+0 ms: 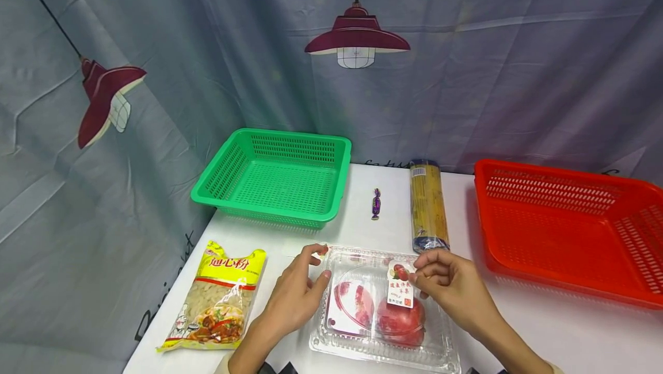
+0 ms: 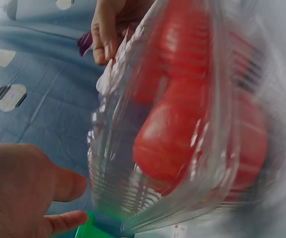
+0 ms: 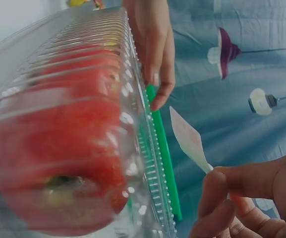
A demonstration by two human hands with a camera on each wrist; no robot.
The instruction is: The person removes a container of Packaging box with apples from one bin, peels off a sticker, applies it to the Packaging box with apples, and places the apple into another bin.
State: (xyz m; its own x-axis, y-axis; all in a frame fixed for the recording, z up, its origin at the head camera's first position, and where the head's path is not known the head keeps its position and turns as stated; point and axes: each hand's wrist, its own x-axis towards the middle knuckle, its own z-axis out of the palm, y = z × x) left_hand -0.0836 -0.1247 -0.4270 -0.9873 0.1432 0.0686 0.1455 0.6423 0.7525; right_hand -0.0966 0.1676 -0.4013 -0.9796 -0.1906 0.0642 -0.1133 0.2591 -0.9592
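A clear plastic clamshell box (image 1: 380,349) with red apples (image 1: 401,319) inside lies on the white table in the head view. Between thumb and index finger, my right hand (image 1: 449,285) pinches a white label (image 1: 400,299) printed with red fruit. In the right wrist view this label (image 3: 190,139) stands off the lid, and the apple (image 3: 58,158) shows through the ribbed wall. Beside the box's left edge is my left hand (image 1: 295,293), fingers loosely spread. The left wrist view shows its thumb and one finger apart from the box wall (image 2: 118,163).
A green basket (image 1: 336,204) stands at the back left and a red basket (image 1: 481,218) at the right. A yellow bag of pasta (image 1: 220,299) lies left of the box. Behind it are a purple wrapped candy (image 1: 376,204) and a pack of noodles (image 1: 429,207).
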